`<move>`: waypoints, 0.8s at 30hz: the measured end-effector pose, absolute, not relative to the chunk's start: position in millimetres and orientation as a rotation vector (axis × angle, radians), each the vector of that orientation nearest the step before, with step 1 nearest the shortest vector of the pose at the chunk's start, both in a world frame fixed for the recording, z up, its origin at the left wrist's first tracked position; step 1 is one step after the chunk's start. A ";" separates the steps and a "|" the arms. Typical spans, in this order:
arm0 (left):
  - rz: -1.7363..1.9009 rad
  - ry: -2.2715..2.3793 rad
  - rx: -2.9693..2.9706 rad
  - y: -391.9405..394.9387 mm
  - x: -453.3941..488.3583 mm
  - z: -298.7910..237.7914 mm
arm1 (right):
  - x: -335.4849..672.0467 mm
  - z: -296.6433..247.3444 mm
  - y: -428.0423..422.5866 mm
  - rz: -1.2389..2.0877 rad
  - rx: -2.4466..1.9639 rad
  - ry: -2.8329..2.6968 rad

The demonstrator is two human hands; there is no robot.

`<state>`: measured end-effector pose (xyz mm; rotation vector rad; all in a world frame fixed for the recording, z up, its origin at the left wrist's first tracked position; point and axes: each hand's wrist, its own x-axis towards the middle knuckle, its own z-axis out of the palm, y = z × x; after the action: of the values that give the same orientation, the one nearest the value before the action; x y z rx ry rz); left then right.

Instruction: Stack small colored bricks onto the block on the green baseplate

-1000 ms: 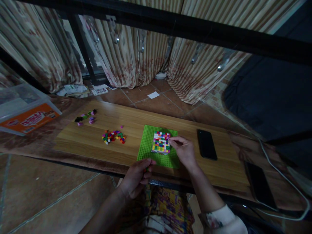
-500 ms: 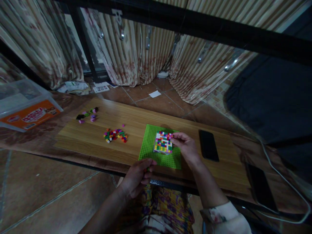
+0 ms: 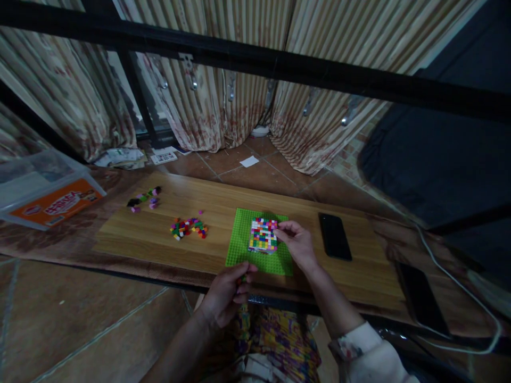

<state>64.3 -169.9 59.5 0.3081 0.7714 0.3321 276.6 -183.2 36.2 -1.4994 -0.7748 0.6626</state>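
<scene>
A green studded baseplate [image 3: 239, 234] lies on the wooden board, carrying a square block of many-coloured toy bricks [image 3: 263, 234]. At the right edge of that block is my right hand [image 3: 297, 242], thumb and forefinger pinched together against it. Whatever sits between those fingertips is too small to make out. My left hand [image 3: 227, 292] is closed in front of the baseplate's near left corner, with specks of coloured toy bricks [image 3: 241, 279] showing between its fingers. To the left on the board is a loose pile of small coloured bricks [image 3: 187, 227], with a single pink brick [image 3: 200, 211] just behind it.
Farther left lie black, green and pink pieces [image 3: 144, 198]. A clear plastic box with an orange label [image 3: 56, 205] stands at the left end. One black phone [image 3: 334, 236] rests right of the baseplate; another dark phone [image 3: 422, 298] lies beyond, beside a white cable [image 3: 459, 284].
My right hand's fingertips have slid a little toward me along the block's right edge. The left hand stays closed in about the same place. The whole view has shifted slightly.
</scene>
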 end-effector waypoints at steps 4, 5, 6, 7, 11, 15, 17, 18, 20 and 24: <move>0.360 0.659 0.103 -168.4 64.0 60.2 | 272.3 37.5 -196.2 0.533 -1.507 -0.699; 0.378 0.628 0.054 -168.2 64.1 60.8 | 269.6 39.5 -201.2 0.499 -1.524 -0.676; 0.403 0.601 0.011 -168.1 64.5 61.6 | 265.8 42.2 -206.9 0.473 -1.544 -0.664; 0.431 0.581 -0.029 -168.3 65.2 62.8 | 260.6 45.5 -213.0 0.464 -1.563 -0.668; 0.555 0.575 -0.139 -171.3 71.2 69.1 | 228.5 61.7 -238.9 0.550 -1.579 -0.798; 0.651 0.621 -0.149 -174.5 77.3 73.9 | 194.7 75.4 -257.7 0.625 -1.587 -1.012; 0.653 0.604 -0.135 -175.5 78.2 75.3 | 184.1 79.8 -262.8 0.643 -1.590 -1.114; 0.647 0.593 -0.126 -175.9 78.1 75.8 | 180.7 81.5 -264.3 0.643 -1.593 -1.158; 0.640 0.581 -0.103 -176.8 77.4 76.3 | 177.6 84.2 -265.6 0.609 -1.613 -1.229; 0.617 0.564 -0.050 -179.8 76.9 74.9 | 179.7 87.6 -263.0 0.455 -1.708 -1.349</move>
<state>76.9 -179.8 74.9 -0.0500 0.5643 0.6167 179.7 -263.0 87.6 -1.7080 -1.3488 0.4548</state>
